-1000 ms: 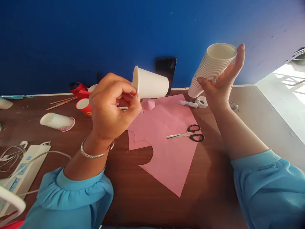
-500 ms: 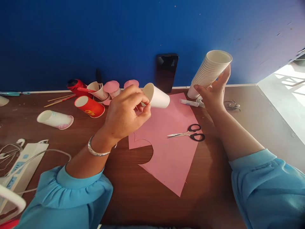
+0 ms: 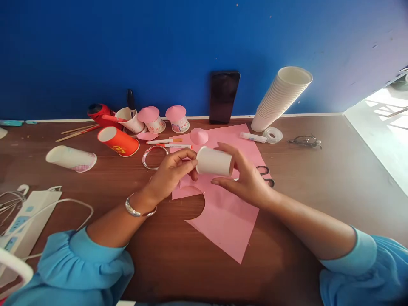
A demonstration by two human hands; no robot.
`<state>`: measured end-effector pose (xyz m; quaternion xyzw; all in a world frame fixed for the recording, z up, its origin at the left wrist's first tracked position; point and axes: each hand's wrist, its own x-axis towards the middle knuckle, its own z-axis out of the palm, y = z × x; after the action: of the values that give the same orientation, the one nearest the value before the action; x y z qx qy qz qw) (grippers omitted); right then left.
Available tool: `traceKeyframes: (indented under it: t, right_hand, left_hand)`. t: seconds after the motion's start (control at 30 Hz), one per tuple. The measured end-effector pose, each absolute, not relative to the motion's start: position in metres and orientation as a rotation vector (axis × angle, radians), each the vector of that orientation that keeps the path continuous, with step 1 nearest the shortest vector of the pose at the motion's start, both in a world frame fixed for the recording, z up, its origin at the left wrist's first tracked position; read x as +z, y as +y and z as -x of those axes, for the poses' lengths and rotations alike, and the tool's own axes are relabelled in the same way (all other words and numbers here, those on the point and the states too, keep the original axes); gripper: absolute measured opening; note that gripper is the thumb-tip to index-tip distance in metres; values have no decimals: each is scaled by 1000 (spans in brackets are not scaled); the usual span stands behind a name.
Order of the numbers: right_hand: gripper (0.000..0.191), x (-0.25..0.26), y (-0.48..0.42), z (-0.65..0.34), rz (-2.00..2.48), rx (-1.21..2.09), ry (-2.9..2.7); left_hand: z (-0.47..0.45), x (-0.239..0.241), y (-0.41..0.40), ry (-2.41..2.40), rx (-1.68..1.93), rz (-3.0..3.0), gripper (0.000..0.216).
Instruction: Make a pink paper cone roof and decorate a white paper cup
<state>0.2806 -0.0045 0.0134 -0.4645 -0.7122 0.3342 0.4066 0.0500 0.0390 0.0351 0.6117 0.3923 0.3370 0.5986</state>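
The left forearm [image 3: 114, 221] and right forearm [image 3: 312, 225] angle inward. The left hand [image 3: 172, 174] pinches between thumb and fingertips, its back upward; the right hand [image 3: 250, 182] faces it, thumb and fingers parted in a curve.

A plain white paper cup [image 3: 214, 161] is tipped sideways, rim left, above the pink paper [image 3: 228, 221].

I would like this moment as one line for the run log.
left grip: holding white cup at rim; right grip: open around its base, contact unclear; white cup: sideways over pink paper; cup stack: unheld
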Motion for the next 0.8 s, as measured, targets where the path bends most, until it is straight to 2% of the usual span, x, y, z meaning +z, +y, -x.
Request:
traceKeyframes:
  t: [0.1, 0.23, 0.37, 0.43, 0.5, 0.7, 0.8]
  right_hand:
    - [67, 1, -5, -274, 1252, 951, -1696]
    - [67, 2, -3, -281, 1390, 786, -1660]
    - [59, 12, -2, -282, 1439, 592, -1825]
    - [58, 13, -2, -279, 1344, 566, -1925]
    - [59, 10, -3, -275, 1261, 542, -1980]
    - [72, 2, -5, -273, 1123, 621, -1919]
    - [57, 10, -7, -278, 1081, 599, -1888]
  left_hand:
    - [-44, 30, 39, 931, 701, -1433, 20]
    - [-40, 21, 39, 1032, 947, -1771, 22]
    - [-44, 16, 39, 831, 965, -2255, 73]
    - [-47, 15, 39, 739, 866, -2343, 88]
    - [-49, 15, 39, 726, 800, -2309, 89]
    - [-47, 8, 39, 840, 776, -2207, 71]
    - [-45, -1, 43, 883, 899, -1997, 64]
